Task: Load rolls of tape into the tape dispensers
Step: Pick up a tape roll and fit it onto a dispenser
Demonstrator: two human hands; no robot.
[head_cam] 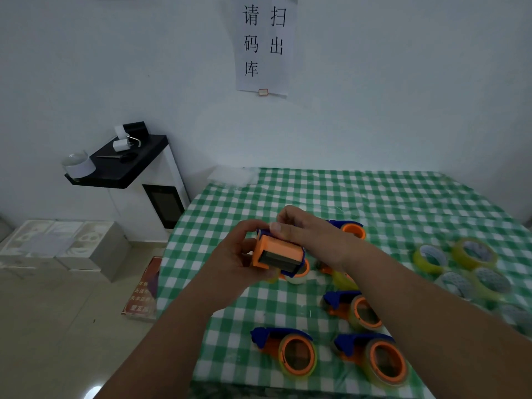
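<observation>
Holding an orange-and-blue tape dispenser (pixel 277 256) above the bench (pixel 374 197), the left hand (pixel 239 260) curls round its left side, fingers wrapped about the orange body; the right hand (pixel 302 228) comes over the top, thumb and fingers pinching the blue upper part; whether a roll sits inside the held dispenser cannot be told. On the green-and-white checked cloth, three loaded dispensers lie on their sides near the front edge: one at front left (pixel 288 351), one at front right (pixel 374 358), one behind them (pixel 355 311); each shows clear tape round an orange hub. Another dispenser (pixel 349 230) lies beyond the right wrist, partly hidden. A cluster of loose yellowish tape rolls (pixel 466 267) sits well apart to the right, touching one another. Left of the bench stands a white cabinet with a black top (pixel 126 165); a paper sign (pixel 263 44) hangs on the wall.
</observation>
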